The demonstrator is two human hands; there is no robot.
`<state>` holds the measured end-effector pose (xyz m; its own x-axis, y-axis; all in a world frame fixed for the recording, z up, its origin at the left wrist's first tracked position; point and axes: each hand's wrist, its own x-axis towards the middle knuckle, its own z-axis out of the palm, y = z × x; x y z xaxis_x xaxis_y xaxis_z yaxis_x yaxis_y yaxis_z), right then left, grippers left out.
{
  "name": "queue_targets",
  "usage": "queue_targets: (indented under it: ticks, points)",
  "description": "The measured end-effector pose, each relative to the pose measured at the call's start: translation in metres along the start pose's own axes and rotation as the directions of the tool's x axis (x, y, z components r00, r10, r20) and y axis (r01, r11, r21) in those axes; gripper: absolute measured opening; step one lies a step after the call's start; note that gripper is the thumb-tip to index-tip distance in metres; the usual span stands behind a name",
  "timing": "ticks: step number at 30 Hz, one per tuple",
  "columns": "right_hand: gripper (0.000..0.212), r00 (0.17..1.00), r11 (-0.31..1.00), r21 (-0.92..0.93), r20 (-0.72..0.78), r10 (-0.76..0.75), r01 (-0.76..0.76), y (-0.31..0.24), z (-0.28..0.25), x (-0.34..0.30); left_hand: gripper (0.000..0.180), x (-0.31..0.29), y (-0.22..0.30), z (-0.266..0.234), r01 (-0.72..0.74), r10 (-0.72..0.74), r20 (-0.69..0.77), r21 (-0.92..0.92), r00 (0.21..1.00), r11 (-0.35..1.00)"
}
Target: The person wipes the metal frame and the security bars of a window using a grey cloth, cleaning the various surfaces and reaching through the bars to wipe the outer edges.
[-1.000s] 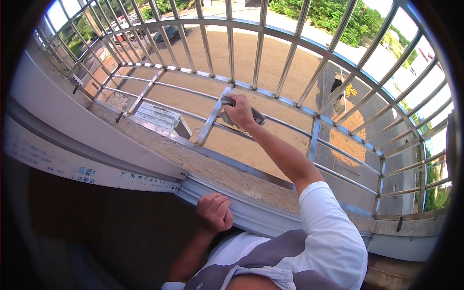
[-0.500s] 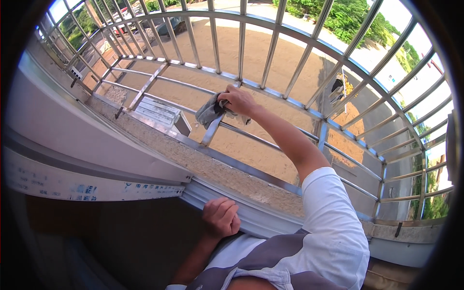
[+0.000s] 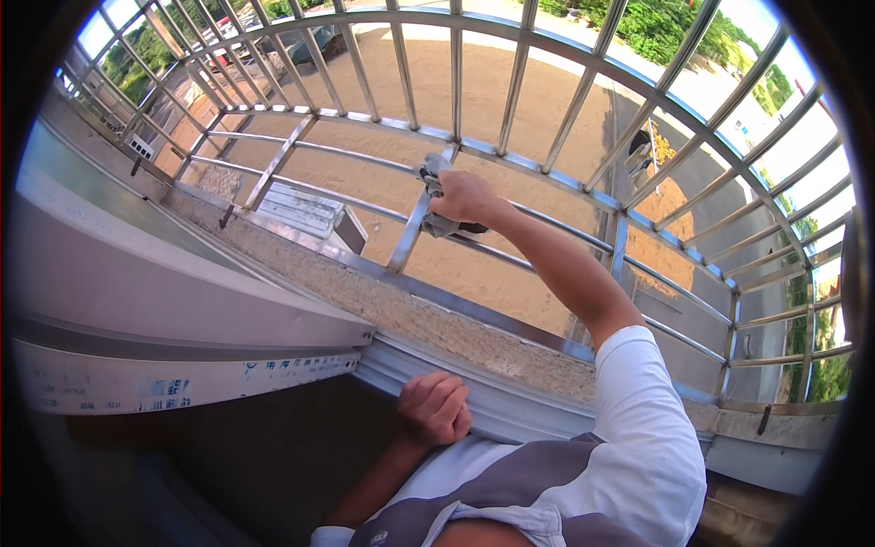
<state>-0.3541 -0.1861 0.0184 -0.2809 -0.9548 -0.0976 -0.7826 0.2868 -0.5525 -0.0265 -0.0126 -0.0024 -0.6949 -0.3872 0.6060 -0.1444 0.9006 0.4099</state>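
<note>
My right hand reaches out over the sill, its fingers closed on a grey cloth. The crumpled cloth lies against a flat metal crossbar of the window cage, near where thin round rods meet it. Part of the cloth is hidden behind my fingers. Close to my body, my left hand is curled into a fist at the inner edge of the grey window track. Whether its fingers hold anything is hidden.
Upright bars and a curved rail of the metal cage surround the opening. A rough concrete ledge lies beyond the track. The sliding window frame stands at left. Sandy ground and a white-roofed box are far below.
My right hand has shifted slightly right and down. The cloth, which hung left of the crossbar, is now bunched tighter against it. My left hand keeps its place on the track.
</note>
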Motion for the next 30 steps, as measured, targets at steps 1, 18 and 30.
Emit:
queue_targets:
  ticks: [1, 18, 30]
  points:
    - [0.042, 0.988, 0.996, 0.092, 0.154, -0.016, 0.002, -0.005, -0.001, -0.006, 0.018, -0.002, -0.001, 0.001, -0.01, 0.01, 0.006, 0.007, 1.0, 1.0]
    - [0.047, 0.858, 0.697, 0.5, -0.29, -0.424, 0.513, -0.119, 0.077, 0.04, 0.02, 0.003, 0.003, 0.003, -0.003, 0.001, 0.06, 0.035, 0.998, 0.999]
    - [0.02, 0.81, 0.801, -0.148, 0.204, -0.55, 0.581, -0.102, 0.087, -0.067, 0.02, 0.001, 0.0, -0.001, 0.013, -0.016, 0.055, 0.04, 0.998, 0.999]
